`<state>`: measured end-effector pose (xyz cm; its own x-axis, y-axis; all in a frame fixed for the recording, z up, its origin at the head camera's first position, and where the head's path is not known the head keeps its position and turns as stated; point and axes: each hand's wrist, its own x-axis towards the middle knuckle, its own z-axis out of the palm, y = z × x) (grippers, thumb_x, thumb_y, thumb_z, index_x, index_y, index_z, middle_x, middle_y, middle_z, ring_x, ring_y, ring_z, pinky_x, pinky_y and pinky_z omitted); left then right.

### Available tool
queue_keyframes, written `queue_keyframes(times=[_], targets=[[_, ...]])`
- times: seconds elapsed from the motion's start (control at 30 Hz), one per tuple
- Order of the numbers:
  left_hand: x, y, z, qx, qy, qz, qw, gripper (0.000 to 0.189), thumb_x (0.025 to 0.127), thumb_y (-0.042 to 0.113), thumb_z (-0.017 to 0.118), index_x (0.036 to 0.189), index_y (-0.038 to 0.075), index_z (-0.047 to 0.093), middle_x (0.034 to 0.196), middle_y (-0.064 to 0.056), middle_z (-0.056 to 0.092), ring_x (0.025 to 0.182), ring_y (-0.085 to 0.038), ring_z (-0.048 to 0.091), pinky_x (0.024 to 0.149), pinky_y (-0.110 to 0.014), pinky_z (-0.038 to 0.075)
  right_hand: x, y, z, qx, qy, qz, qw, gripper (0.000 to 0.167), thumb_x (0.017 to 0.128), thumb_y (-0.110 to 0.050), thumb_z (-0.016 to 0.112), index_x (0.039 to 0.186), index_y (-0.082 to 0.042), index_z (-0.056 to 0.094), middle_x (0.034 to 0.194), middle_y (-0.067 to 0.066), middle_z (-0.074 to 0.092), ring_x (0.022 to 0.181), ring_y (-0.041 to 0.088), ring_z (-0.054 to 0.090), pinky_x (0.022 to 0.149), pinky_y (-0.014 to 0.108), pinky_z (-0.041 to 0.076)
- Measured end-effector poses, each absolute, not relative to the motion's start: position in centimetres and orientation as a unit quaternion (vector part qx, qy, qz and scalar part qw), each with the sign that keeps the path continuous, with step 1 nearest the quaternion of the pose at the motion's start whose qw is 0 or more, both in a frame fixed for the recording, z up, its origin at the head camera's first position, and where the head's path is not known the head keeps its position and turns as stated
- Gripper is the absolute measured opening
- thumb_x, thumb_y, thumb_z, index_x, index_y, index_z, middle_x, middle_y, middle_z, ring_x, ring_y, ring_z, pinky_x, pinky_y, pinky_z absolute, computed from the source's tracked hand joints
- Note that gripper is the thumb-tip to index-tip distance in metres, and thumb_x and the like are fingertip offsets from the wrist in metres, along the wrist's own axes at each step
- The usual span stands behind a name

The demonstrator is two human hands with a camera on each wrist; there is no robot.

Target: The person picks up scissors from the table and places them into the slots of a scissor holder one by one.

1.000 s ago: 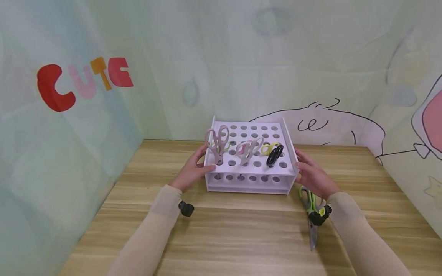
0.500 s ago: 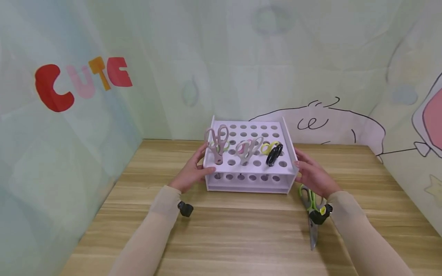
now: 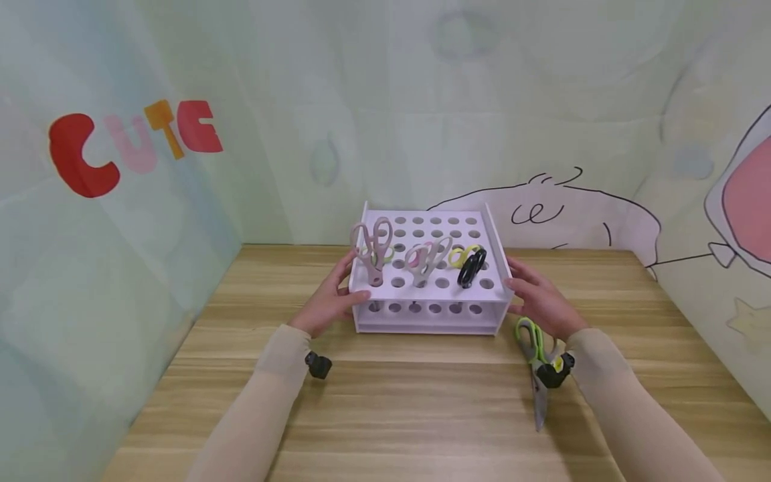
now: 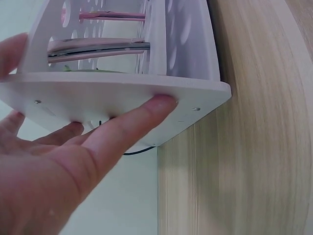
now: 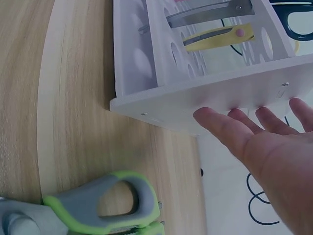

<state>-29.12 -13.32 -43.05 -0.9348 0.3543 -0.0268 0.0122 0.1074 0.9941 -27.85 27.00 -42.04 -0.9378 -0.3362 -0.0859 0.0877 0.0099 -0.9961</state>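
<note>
A white rack [image 3: 430,328] with rows of round holes stands near the back of the table. Upright in its holes are scissors with mauve handles [image 3: 375,258], grey handles [image 3: 429,261] and black handles [image 3: 472,268]; smaller yellow [image 3: 458,258], pink and green ones show behind. My left hand [image 3: 325,301] holds the rack's left side, thumb over the front corner, fingers along the outer panel. The right hand [image 3: 548,304] presses extended fingertips against the right panel; its thumb is out of the right wrist view. Green-and-grey scissors [image 3: 530,341] lie on the table below the right hand.
The wooden table [image 3: 409,408] reaches forward to a printed cloth backdrop [image 3: 289,134] behind the rack. Another cloth wall with coloured letters [image 3: 84,157] rises on the left. A black wrist device [image 3: 554,373] partly covers the loose scissors.
The head view has shifted slightly, so everything appears a little further left. Both hands keep their places on the rack, and the scissors stay where they were.
</note>
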Motion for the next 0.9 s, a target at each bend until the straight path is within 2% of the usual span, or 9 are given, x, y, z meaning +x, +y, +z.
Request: queue_keyframes(times=[0.13,0.23,0.53,0.73,0.9], targets=[[-29.1,-13.3,-43.2,0.131,0.729,0.658,0.135,0.088,0.095,0.009,0.065,0.159,0.038,0.011,0.164,-0.009,0.01,0.133,-0.045,0.041,0.084,-0.058,0.054,-27.8,27.1,-42.0,-0.093,0.709,-0.684,0.141,0.068,0.105,-0.029,0.049,0.16,-0.013,0.013,0.162,0.02,0.014,0.139,0.041,0.031,0.102,0.044,0.045],[-29.1,-13.4,-43.2,0.137,0.729,0.657,0.138,0.087,0.096,0.01,0.063,0.159,0.037,0.008,0.164,-0.009,0.008,0.133,-0.046,0.04,0.084,-0.06,0.053,-27.6,27.2,-41.9,-0.092,0.71,-0.685,0.136,0.069,0.105,-0.031,0.049,0.159,-0.011,0.012,0.162,0.02,0.013,0.14,0.042,0.029,0.102,0.043,0.046],[-29.1,-13.5,-43.3,0.144,0.731,0.652,0.141,0.087,0.098,0.014,0.062,0.158,0.042,0.005,0.166,-0.003,0.001,0.136,-0.044,0.037,0.084,-0.06,0.053,-27.3,27.8,-41.5,-0.057,0.776,-0.623,0.08,0.073,0.105,-0.048,0.039,0.159,-0.009,0.008,0.163,0.018,0.007,0.147,0.04,0.014,0.111,0.058,0.029],[-29.1,-13.6,-43.4,0.148,0.741,0.641,0.139,0.085,0.099,0.017,0.06,0.158,0.043,0.004,0.166,-0.002,-0.002,0.138,-0.044,0.034,0.083,-0.059,0.054,-27.1,28.0,-41.7,-0.02,0.855,-0.516,0.044,0.068,0.106,-0.043,0.038,0.159,-0.007,0.013,0.162,0.021,0.013,0.145,0.045,0.016,0.112,0.063,0.024],[-29.2,-13.4,-43.5,0.151,0.735,0.646,0.139,0.084,0.099,0.015,0.06,0.158,0.042,0.005,0.166,-0.004,0.0,0.137,-0.044,0.035,0.082,-0.059,0.054,-26.7,28.5,-42.0,0.007,0.908,-0.418,0.031,0.07,0.104,-0.03,0.048,0.155,0.004,0.014,0.158,0.03,0.014,0.14,0.055,0.019,0.11,0.066,0.022]])
